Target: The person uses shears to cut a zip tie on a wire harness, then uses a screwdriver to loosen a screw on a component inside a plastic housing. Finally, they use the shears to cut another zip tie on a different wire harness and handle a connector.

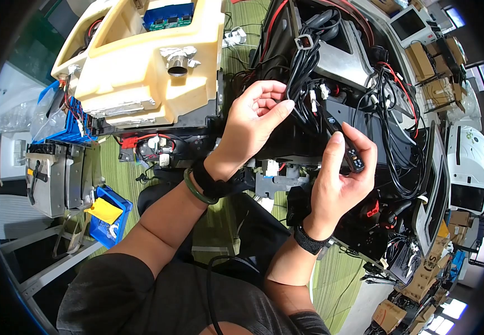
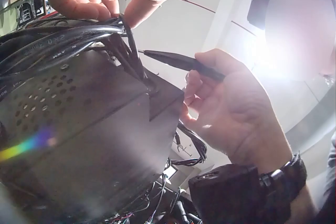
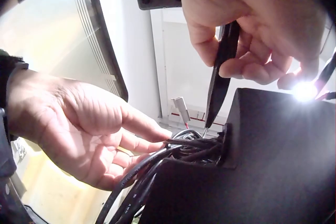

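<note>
My left hand point(image 1: 246, 120) pinches a bundle of black cables point(image 2: 73, 37) between thumb and fingers, where they run along the top of a black metal box point(image 2: 126, 129). In my right hand point(image 1: 345, 184) is a black pen-shaped tool point(image 3: 219, 71) with a thin metal tip, gripped by thumb and fingers. Small buttons or lights show on its body in the head view. Its tip points down into the cables, close beside the box's corner in the right wrist view. White connectors point(image 1: 313, 101) sit just right of the bundle.
To the left stands a cream moulded housing point(image 1: 141, 78) with a metal pipe stub. A blue bin point(image 1: 111, 218) with a yellow item is at lower left. More black cables point(image 1: 389, 139) and red wires lie at right, near cardboard boxes point(image 1: 423, 61) and a white machine point(image 1: 468, 162).
</note>
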The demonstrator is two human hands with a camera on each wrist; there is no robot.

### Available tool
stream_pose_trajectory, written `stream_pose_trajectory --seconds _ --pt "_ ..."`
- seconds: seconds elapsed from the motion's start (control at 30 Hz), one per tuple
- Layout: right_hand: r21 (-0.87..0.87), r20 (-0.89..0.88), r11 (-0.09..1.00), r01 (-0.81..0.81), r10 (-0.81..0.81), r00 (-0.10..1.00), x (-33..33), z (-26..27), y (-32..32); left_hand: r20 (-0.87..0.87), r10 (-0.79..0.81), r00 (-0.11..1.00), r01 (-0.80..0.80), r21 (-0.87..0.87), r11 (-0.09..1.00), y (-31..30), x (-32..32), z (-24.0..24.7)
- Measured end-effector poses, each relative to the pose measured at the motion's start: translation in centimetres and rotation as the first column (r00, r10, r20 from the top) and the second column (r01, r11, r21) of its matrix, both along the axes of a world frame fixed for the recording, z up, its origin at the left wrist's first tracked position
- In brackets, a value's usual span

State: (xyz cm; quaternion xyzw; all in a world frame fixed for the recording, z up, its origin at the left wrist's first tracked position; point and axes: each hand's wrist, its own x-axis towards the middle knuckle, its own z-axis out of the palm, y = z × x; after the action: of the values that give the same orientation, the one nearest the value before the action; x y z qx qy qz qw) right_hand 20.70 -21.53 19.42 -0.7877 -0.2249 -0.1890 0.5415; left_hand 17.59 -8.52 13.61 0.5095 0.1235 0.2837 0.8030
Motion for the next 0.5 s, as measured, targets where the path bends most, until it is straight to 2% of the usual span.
stream_pose_trajectory --seconds 0.5 --pt "-0.009 0.022 1.0 -0.005 0.005 1.0 0.06 0.08 -0.04 0.006 0.004 1.0 -0.004 0.007 1.0 -0.01 -0.06 0.05"
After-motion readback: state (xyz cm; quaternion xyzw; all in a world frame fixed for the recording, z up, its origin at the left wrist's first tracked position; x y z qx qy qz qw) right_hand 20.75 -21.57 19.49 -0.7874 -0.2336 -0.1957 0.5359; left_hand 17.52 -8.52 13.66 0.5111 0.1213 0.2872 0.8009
